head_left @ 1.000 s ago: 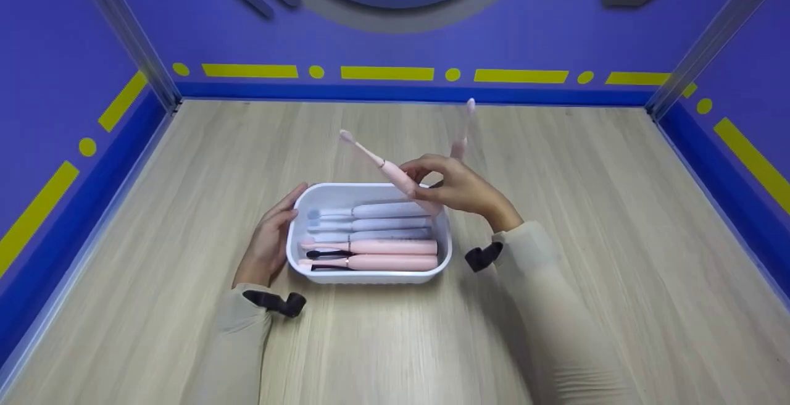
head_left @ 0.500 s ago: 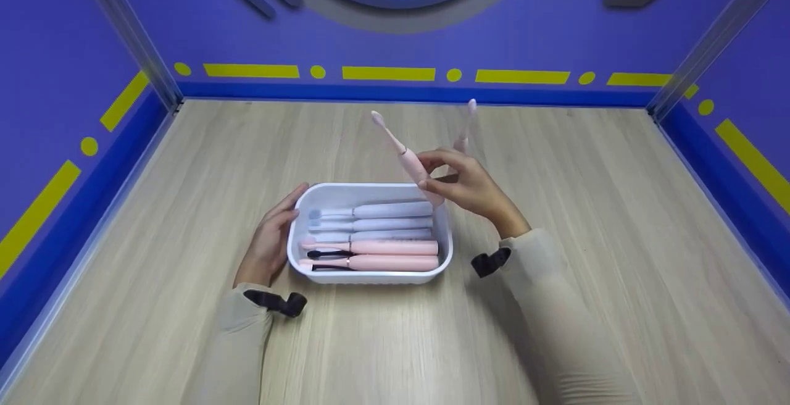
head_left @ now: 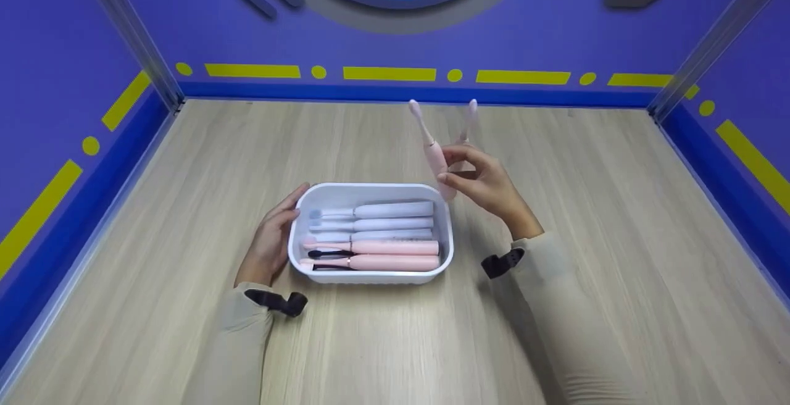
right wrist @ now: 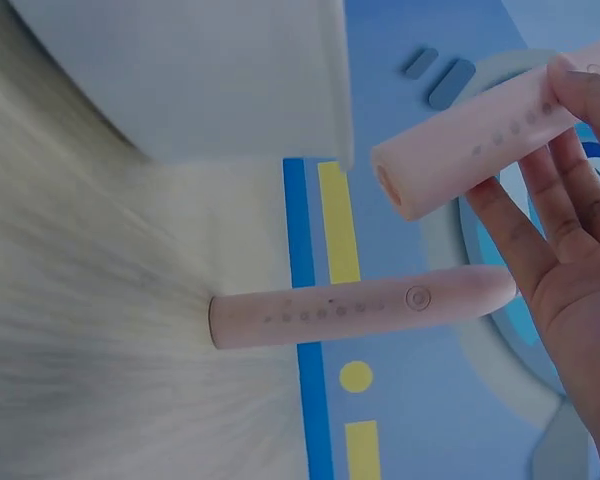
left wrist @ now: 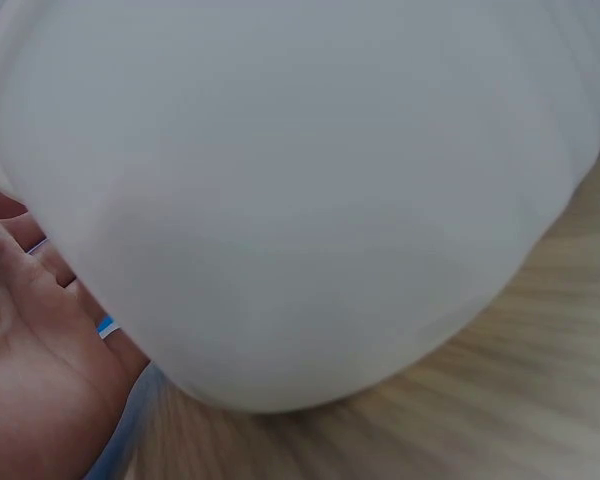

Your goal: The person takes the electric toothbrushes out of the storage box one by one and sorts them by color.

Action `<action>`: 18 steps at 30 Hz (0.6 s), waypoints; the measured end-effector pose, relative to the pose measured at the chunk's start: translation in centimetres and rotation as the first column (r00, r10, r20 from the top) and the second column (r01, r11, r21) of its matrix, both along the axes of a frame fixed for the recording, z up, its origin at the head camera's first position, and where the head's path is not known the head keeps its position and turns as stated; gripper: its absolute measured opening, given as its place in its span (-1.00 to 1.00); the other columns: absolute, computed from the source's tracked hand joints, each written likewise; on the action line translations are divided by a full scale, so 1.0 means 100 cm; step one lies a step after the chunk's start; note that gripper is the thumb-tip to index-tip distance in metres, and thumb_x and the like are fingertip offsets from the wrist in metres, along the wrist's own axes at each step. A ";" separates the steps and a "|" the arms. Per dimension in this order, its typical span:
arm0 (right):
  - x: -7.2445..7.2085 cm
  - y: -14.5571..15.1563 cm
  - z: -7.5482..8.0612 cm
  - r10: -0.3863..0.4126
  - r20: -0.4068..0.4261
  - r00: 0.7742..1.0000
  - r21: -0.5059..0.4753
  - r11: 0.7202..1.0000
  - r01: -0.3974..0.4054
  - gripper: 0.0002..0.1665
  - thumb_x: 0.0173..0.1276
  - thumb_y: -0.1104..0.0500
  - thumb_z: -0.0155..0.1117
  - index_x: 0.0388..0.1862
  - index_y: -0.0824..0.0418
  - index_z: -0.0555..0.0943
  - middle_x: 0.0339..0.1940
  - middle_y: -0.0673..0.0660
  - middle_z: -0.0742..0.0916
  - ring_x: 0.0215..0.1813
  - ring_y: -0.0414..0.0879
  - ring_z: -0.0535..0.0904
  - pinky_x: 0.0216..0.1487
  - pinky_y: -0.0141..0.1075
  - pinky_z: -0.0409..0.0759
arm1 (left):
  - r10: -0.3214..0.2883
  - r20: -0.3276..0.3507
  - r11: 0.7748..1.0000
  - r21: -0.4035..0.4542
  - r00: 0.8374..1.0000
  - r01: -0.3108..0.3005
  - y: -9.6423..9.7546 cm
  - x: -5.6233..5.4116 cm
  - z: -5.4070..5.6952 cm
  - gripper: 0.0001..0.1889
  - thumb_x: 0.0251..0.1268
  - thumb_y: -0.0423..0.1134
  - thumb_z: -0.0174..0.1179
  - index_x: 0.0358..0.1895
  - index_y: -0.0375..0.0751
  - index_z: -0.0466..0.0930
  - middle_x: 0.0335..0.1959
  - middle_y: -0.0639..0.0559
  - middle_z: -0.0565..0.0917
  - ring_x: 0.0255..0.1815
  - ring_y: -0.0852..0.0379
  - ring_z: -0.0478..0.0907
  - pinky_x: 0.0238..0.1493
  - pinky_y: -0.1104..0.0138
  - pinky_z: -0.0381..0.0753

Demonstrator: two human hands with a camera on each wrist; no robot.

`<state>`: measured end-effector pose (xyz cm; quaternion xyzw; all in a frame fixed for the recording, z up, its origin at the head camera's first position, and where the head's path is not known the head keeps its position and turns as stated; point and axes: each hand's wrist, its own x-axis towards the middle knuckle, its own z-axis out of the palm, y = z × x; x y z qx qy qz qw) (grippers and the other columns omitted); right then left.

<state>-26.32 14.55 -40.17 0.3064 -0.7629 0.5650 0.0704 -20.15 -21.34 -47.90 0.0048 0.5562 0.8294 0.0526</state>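
Observation:
In the head view my right hand (head_left: 490, 186) pinches a pink electric toothbrush (head_left: 436, 158) between thumb and fingers, head up and slightly tilted. The toothbrush is raised over the basket's back right corner. A second pink electric toothbrush (right wrist: 360, 308) stands upright on the table beyond the right hand, which partly hides it in the head view. My left hand (head_left: 266, 241) rests against the left end of a white plastic basket (head_left: 370, 277), fingers fairly straight along its outside. Inside lie white electric toothbrushes (head_left: 395, 225), pink electric toothbrushes (head_left: 395, 262) and black-headed brushes (head_left: 330, 254), partly hidden.
The basket sits mid-table on a light wood-grain tabletop (head_left: 370, 343). Blue-purple panels with yellow markings (head_left: 389, 73) enclose the back and both sides. Metal posts (head_left: 133, 34) stand at the back corners.
My right hand has moved right and slightly up, and the pink electric toothbrush in it has swung from a leftward lean to nearly upright. The left hand and basket have stayed put.

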 end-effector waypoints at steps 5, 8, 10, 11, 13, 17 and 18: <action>0.000 0.006 -0.004 -0.050 -0.004 0.999 -0.044 0.998 0.050 -0.54 0.16 0.40 0.37 0.09 0.38 0.58 -0.09 0.09 0.66 -0.03 -0.16 0.58 -0.05 -0.39 0.69 | 0.005 0.007 1.000 0.002 1.000 -0.005 0.000 0.000 0.001 -0.44 0.42 -0.46 -0.36 0.49 -0.34 0.03 0.56 -0.06 0.04 0.59 0.13 -0.13 0.58 0.30 -0.17; 0.000 0.009 -0.007 -0.081 0.002 0.997 -0.077 0.994 0.081 -0.53 0.14 0.44 0.36 0.08 0.40 0.57 -0.11 0.05 0.66 -0.04 -0.16 0.58 -0.06 -0.40 0.69 | 0.002 0.014 1.000 0.003 1.000 -0.002 0.000 0.000 0.000 -0.44 0.42 -0.45 -0.36 0.49 -0.33 0.03 0.57 -0.05 0.03 0.59 0.14 -0.13 0.58 0.31 -0.16; -0.001 0.010 -0.009 -0.104 0.015 0.994 -0.101 0.989 0.105 -0.52 0.14 0.45 0.36 0.08 0.42 0.56 -0.12 0.01 0.67 -0.04 -0.17 0.59 -0.06 -0.38 0.69 | -0.001 0.017 1.000 -0.001 1.000 0.001 0.000 0.000 0.000 -0.44 0.43 -0.45 -0.36 0.49 -0.32 0.03 0.57 -0.04 0.03 0.59 0.15 -0.13 0.58 0.31 -0.16; -0.001 0.011 -0.009 -0.116 0.018 0.993 -0.110 0.987 0.117 -0.52 0.14 0.45 0.36 0.08 0.43 0.56 -0.12 -0.01 0.67 -0.04 -0.17 0.59 -0.05 -0.37 0.69 | -0.002 0.017 1.000 -0.003 1.000 0.002 0.000 0.000 0.000 -0.44 0.43 -0.44 -0.35 0.49 -0.31 0.03 0.57 -0.03 0.03 0.58 0.15 -0.13 0.58 0.31 -0.16; -0.001 0.012 -0.011 -0.138 0.023 0.990 -0.126 0.982 0.140 -0.51 0.14 0.43 0.37 0.09 0.43 0.55 -0.13 -0.05 0.67 -0.03 -0.17 0.59 -0.03 -0.33 0.69 | -0.002 0.017 1.000 -0.008 1.000 0.002 -0.001 0.000 0.000 -0.44 0.42 -0.44 -0.35 0.49 -0.31 0.04 0.57 -0.02 0.03 0.58 0.15 -0.13 0.58 0.31 -0.15; -0.002 0.016 -0.015 -0.175 0.014 0.984 -0.146 0.974 0.175 -0.50 0.16 0.41 0.37 0.11 0.42 0.53 -0.09 -0.06 0.67 0.00 -0.14 0.59 0.01 -0.29 0.69 | -0.003 0.016 1.000 -0.010 1.000 0.003 -0.001 0.000 0.000 -0.44 0.43 -0.44 -0.35 0.50 -0.30 0.04 0.57 -0.02 0.04 0.58 0.16 -0.12 0.58 0.31 -0.14; -0.002 0.017 -0.016 -0.184 0.014 0.983 -0.153 0.971 0.184 -0.50 0.16 0.41 0.36 0.11 0.42 0.53 -0.08 -0.06 0.67 0.00 -0.14 0.59 0.01 -0.30 0.68 | -0.003 0.017 1.000 -0.011 1.000 0.003 -0.001 0.000 0.000 -0.44 0.43 -0.43 -0.35 0.50 -0.30 0.04 0.57 -0.02 0.04 0.58 0.16 -0.12 0.58 0.32 -0.14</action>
